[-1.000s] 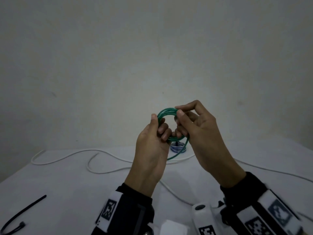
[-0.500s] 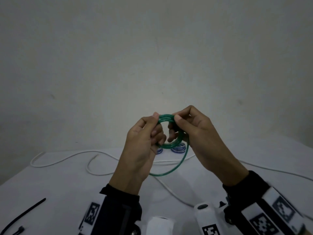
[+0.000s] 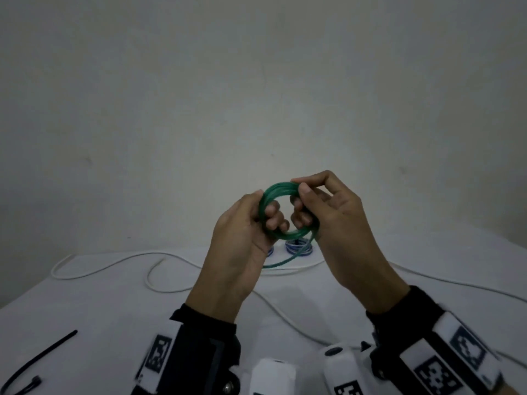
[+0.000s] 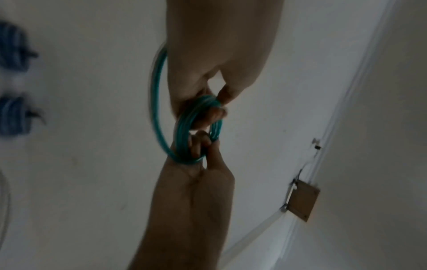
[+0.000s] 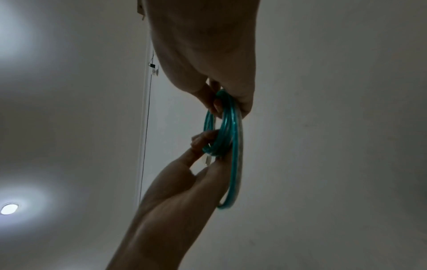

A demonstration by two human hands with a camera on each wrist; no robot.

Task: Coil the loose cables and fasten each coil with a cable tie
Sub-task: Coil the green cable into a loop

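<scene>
Green cable coil [image 3: 285,212] between both grips

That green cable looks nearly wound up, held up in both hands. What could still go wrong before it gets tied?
1. The green coil is held only by the left hand and right hand; one outer loop hangs wider, so it could spring loose.
2. The black cable tie lies far off on the table; reaching for it leaves one hand holding the coil.
</scene>
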